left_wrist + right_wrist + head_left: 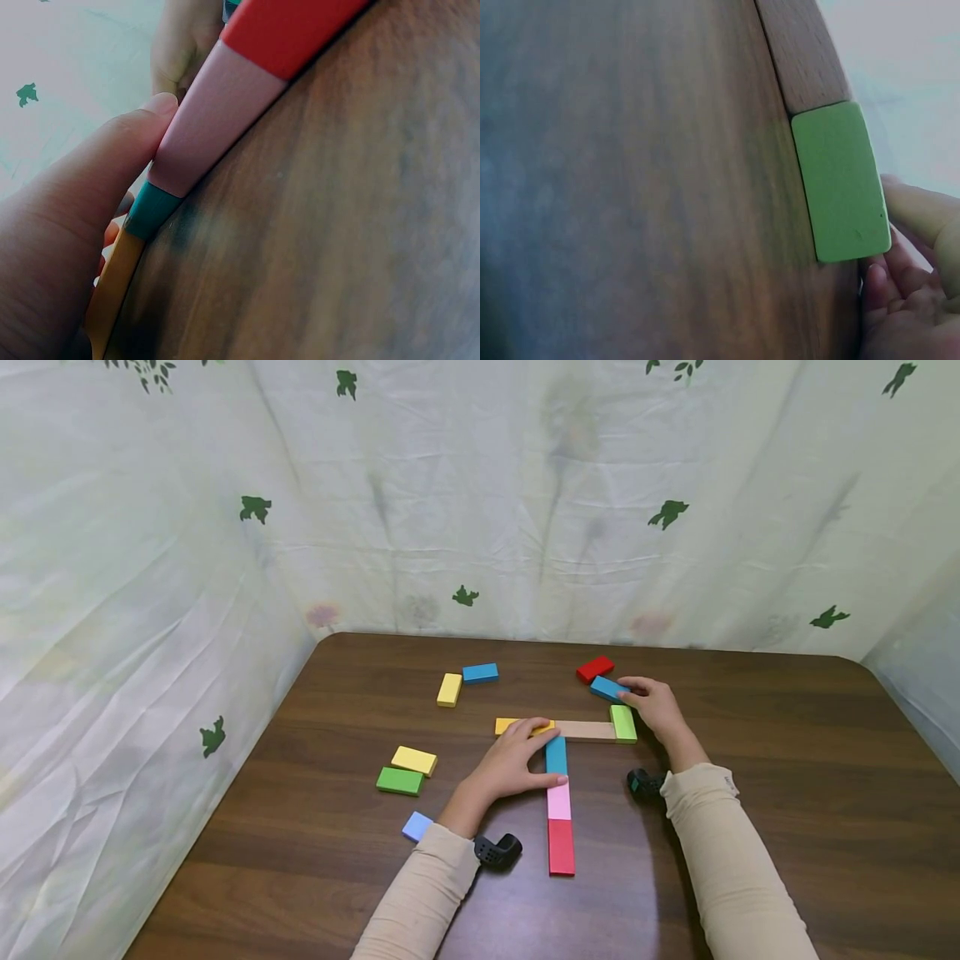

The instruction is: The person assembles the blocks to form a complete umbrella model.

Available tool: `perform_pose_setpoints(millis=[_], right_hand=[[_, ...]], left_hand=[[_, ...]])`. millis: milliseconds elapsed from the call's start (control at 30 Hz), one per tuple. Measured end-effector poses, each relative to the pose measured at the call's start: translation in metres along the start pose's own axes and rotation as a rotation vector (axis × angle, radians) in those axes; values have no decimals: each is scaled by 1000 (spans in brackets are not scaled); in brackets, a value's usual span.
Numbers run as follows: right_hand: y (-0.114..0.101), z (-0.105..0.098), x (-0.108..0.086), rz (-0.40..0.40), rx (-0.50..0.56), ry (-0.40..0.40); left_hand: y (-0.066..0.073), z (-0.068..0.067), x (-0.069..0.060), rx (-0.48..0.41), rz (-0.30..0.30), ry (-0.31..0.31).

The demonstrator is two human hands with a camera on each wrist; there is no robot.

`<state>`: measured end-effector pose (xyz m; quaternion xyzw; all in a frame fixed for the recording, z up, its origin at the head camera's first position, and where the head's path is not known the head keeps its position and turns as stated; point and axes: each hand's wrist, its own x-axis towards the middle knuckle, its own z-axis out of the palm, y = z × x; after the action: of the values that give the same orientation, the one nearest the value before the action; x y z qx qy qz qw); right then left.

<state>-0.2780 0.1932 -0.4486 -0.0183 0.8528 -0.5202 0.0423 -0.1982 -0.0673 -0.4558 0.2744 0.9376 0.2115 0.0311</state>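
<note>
A blue block [607, 688] sits diagonally, its end pinched.

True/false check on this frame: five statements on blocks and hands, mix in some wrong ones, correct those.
1. The right hand pinches one end of a far blue block. True.
2. The pink block lies between two yellow blocks. False: the pink block is between the column's blue block and the column's red block.
3. The light green block meets the right end of the tan block. True.
4. The left hand is off to the side of all blocks. False: the left hand reaches over the orange block.
5. A dark green block lies beside a yellow block. True.
</note>
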Motion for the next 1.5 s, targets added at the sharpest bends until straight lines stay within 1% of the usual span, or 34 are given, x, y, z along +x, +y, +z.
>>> perform_pose_setpoints(millis=[167,400,767,1200,1500], right_hand=[[-1,0,2,0,5,-20],[-1,-1,3,-22,5,-49],[1,-1,6,-30,24,-50],[3,-1,5,-46,5,-46],[3,-2,5,-37,-10,-60]], left_hand=[[0,-1,0,-5,2,3],[-1,-2,-1,-2,7,8],[-1,-2,-1,-14,11,10],[0,-2,0,-10,13,6],[0,-1,0,-13,17,10]])
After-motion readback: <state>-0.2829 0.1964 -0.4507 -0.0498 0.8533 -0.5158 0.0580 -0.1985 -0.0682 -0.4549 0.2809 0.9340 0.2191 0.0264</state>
